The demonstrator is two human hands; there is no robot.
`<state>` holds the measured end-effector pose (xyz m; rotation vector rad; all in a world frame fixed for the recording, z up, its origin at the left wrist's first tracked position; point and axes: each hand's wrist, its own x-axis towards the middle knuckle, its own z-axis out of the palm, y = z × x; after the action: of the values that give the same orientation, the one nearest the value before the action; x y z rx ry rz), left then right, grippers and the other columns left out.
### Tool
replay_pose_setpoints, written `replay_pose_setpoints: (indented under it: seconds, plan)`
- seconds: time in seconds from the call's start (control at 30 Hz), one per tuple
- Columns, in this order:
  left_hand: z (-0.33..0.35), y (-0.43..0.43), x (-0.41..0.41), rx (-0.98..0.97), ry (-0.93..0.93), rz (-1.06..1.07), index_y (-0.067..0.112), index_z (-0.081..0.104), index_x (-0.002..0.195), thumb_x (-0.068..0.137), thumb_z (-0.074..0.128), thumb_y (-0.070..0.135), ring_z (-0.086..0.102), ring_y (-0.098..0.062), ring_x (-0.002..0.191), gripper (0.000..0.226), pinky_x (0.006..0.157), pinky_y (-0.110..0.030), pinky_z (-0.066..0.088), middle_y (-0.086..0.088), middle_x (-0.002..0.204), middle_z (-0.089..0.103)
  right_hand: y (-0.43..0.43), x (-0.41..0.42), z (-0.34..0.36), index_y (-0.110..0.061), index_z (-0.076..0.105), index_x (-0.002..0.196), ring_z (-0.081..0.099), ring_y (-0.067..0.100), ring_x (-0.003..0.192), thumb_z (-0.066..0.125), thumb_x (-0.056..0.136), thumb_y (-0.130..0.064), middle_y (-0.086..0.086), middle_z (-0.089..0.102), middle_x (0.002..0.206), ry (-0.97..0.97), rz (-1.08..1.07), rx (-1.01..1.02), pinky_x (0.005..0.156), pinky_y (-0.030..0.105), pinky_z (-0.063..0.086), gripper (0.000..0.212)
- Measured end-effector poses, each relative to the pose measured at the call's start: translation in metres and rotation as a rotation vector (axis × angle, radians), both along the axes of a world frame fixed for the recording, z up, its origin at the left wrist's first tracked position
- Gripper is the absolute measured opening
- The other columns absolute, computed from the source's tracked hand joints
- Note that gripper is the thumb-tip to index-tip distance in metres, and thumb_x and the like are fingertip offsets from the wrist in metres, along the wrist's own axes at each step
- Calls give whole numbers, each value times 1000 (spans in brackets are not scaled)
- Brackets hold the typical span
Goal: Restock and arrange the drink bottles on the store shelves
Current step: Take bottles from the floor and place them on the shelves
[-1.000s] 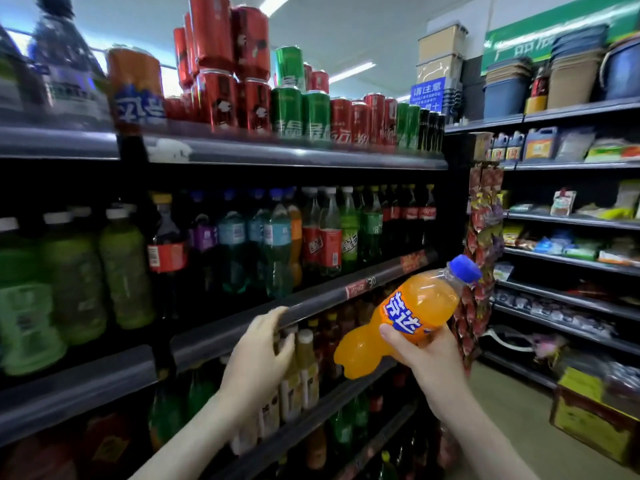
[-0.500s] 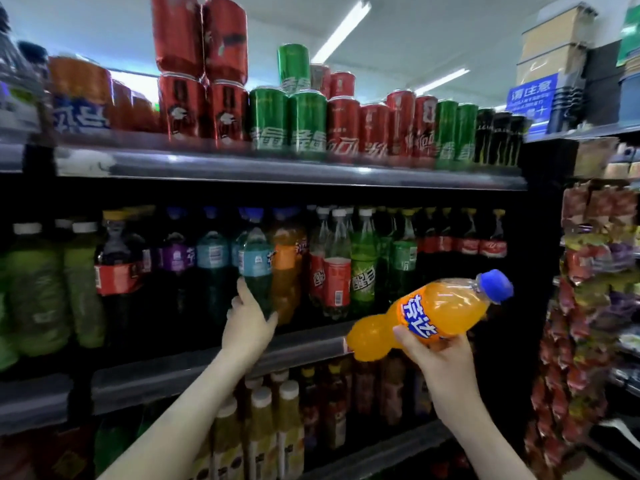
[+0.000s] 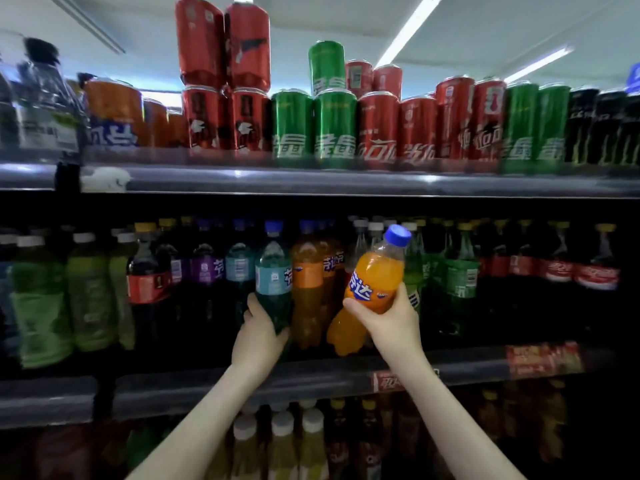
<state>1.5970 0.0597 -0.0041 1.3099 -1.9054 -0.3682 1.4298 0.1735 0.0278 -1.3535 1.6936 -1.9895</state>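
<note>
Orange soda bottle (image 3: 375,277): smooth clear plastic, blue ribbed cap, waisted body; I see it tilted, off the middle shelf (image 3: 311,379).
Right hand (image 3: 393,323): fingers wrapped around its lower half.
Left hand (image 3: 259,336): curled around the base of a teal-labelled bottle (image 3: 273,278) standing in the row.
Top shelf: glossy cylindrical cans (image 3: 334,128).
</note>
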Motion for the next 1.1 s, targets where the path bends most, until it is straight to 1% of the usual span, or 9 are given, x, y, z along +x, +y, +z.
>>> replay_pose_setpoints:
  seconds: [0.17,0.33,0.43,0.5,0.53,0.63,0.73,0.83,1.1]
  plan:
    - [-5,-8,8,-2,-31,32,6,-3,149,90,61,33,55,-33,115,91,84,-35,48,-21,145,33,-33,3,-3,-27,49,114,64,18,93,83,69,-42,-4,64,101,67,-75,153,83,36,54,58]
    - [-13,-6,10,-60,5,27,7,0,149,89,63,31,48,-32,123,90,92,-37,49,-19,143,34,-48,7,-1,-27,42,110,62,20,93,77,72,-50,-5,59,100,173,-131,250,83,38,54,56]
    - [-18,-1,8,-376,-39,66,-1,26,141,72,81,22,49,-41,115,92,87,-46,51,-26,130,41,-55,9,-6,-21,42,122,62,24,104,76,75,-46,0,61,112,214,-146,275,86,39,53,63]
    - [-24,1,0,-597,-37,50,-2,38,131,63,86,17,51,-38,103,86,82,-48,53,-24,119,45,-58,10,-9,-19,40,129,61,25,109,75,78,-40,3,61,119,232,-157,271,90,40,52,66]
    - [-26,4,-6,-638,-22,-11,1,38,131,65,84,14,51,-35,101,82,81,-46,53,-22,117,46,-58,10,-10,-19,39,131,60,25,110,75,79,-39,4,61,120,236,-167,267,91,39,51,66]
    - [-22,16,-27,-469,73,-166,18,24,144,85,66,12,52,-27,111,73,88,-33,50,-14,128,47,-55,9,-15,-19,41,129,61,24,108,74,79,-38,2,61,117,216,-194,233,90,38,51,63]
    - [-26,15,-49,-250,85,-174,28,-6,150,95,48,17,45,-27,122,78,96,-34,46,-11,144,30,-46,1,-21,-21,42,129,59,21,105,75,78,-39,-1,59,114,204,-239,196,89,37,51,63]
    - [-27,11,-66,-124,63,-111,19,-20,148,96,49,19,45,-30,124,87,97,-36,44,-15,145,29,-39,-12,-23,-22,42,131,59,20,103,76,77,-42,-2,58,113,168,-271,182,89,38,51,67]
    - [-24,-9,-85,-29,-133,77,2,-24,144,97,50,34,45,-26,127,93,95,-31,45,-15,147,31,-30,-36,-27,-19,41,131,58,20,97,75,79,-40,1,59,109,85,-262,151,87,34,49,66]
